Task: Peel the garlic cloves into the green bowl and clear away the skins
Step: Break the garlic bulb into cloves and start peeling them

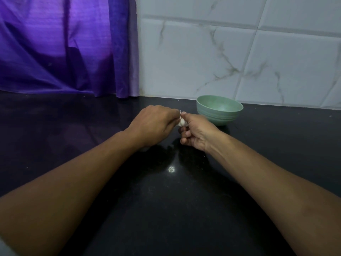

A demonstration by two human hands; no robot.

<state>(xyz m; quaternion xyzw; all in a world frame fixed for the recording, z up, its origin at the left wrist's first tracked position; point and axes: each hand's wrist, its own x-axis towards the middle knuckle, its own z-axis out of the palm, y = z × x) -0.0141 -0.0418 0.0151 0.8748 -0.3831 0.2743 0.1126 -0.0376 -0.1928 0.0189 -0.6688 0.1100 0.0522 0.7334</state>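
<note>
Head view: left hand (153,124), right hand (196,134), fingers (186,133) pinching papery garlic clove (182,123) near round green bowl (219,115).

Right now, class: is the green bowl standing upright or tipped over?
Upright. The green bowl rests on its base on the black counter, with its rim level and its opening facing up.

You have a pale green bowl (219,109) right of centre on a glossy black, finely speckled bench (166,200), purple curtain (64,47) upper left, white grey-veined tiles (239,52) upper right.
</note>
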